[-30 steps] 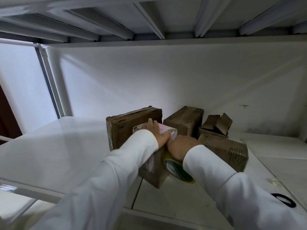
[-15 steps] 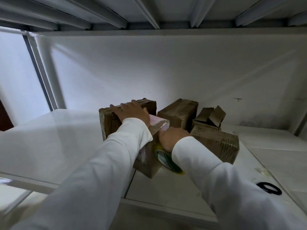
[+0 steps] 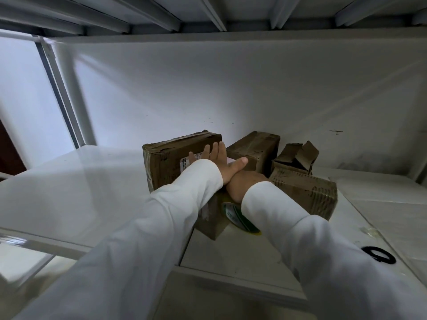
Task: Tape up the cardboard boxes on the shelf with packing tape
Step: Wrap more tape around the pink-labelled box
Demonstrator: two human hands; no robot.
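Several brown cardboard boxes stand on the white shelf (image 3: 92, 185). A small box (image 3: 211, 224) sits nearest, mostly under my arms. My right hand (image 3: 242, 184) grips a tape roll (image 3: 234, 215) with a green and yellow core against that box's right side; its fingers are hidden. My left hand (image 3: 219, 161) lies with straight fingers flat against the front face of the large box (image 3: 168, 158) behind, thumb spread to the right. Further back stand a closed box (image 3: 256, 147) and a box with raised flaps (image 3: 298, 155). Another box (image 3: 307, 195) lies at the right.
A black ring (image 3: 379, 255) and a scrap of clear tape (image 3: 367, 232) lie on the shelf at the right. A white upright post (image 3: 69, 100) stands at the left. The ribbed underside of the upper shelf (image 3: 208, 15) hangs close overhead.
My left hand left the small box's top, went to the large box's top edge, then dropped flat against its front face. My right hand stayed on the tape roll.
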